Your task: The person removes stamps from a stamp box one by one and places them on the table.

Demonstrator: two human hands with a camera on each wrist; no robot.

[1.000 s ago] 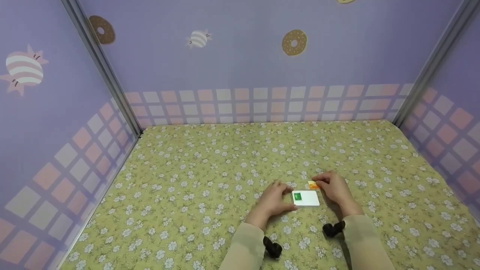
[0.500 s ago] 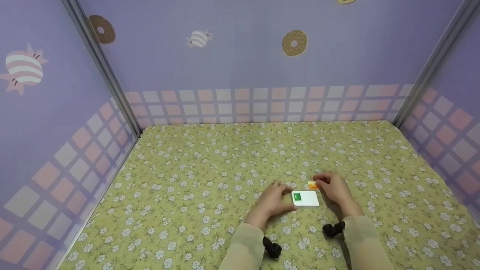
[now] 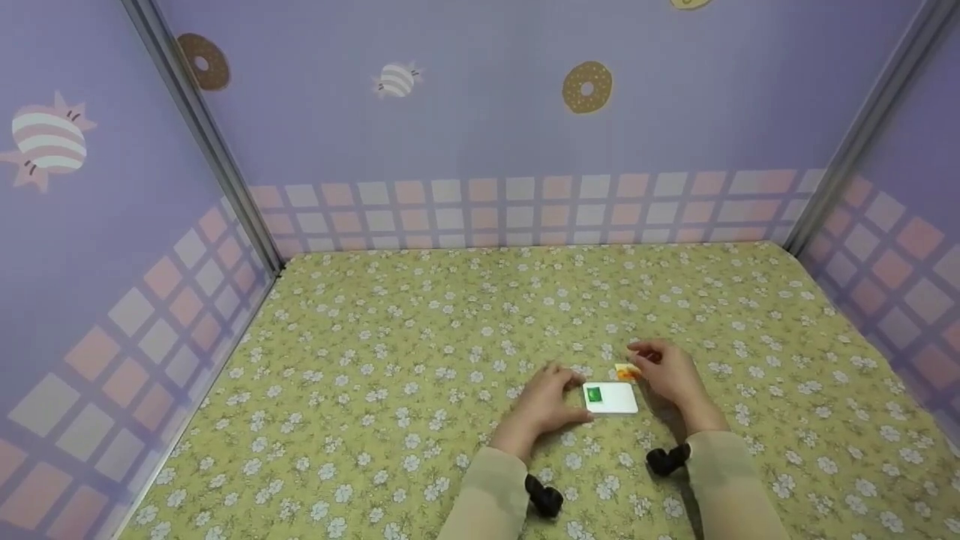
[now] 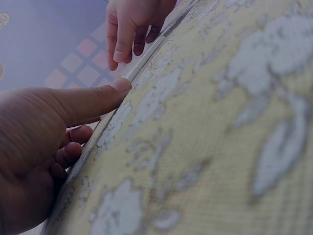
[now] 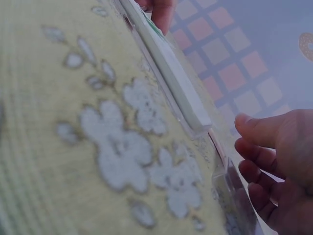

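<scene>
White slab [image 3: 616, 398] is what we see between the two hands, lying flat on the flowered cloth [image 3: 360, 375], right of the middle and toward the person. Starting from the left, we see a lilac side wall [image 3: 75, 240] with a striped sweet [image 3: 49, 139] on it, then a grey corner post [image 3: 202, 135], and then the back wall [image 3: 480, 127] with its doughnut [image 3: 587, 88] and rows of pink and pale squares. Next we come to the left sleeve [image 3: 487, 491], a black wrist piece [image 3: 545, 496] beside it, and the left hand [image 3: 545, 403], which grips the slab's left end, thumb at the near corner and fingers at the far one. Just beside that grip, we find a green square [image 3: 595, 394] on the slab's top. Further right, an orange-and-yellow piece [image 3: 623, 371] sits just beyond the far edge, near the right corner. Over its right end we see the right hand [image 3: 670, 373], fingers loosely bent, thumb and fingertips apart, grasping nothing; whether the thumb brushes the piece we cannot tell. Last comes the right sleeve [image 3: 731, 484], then the right wall [image 3: 911, 187]
</scene>
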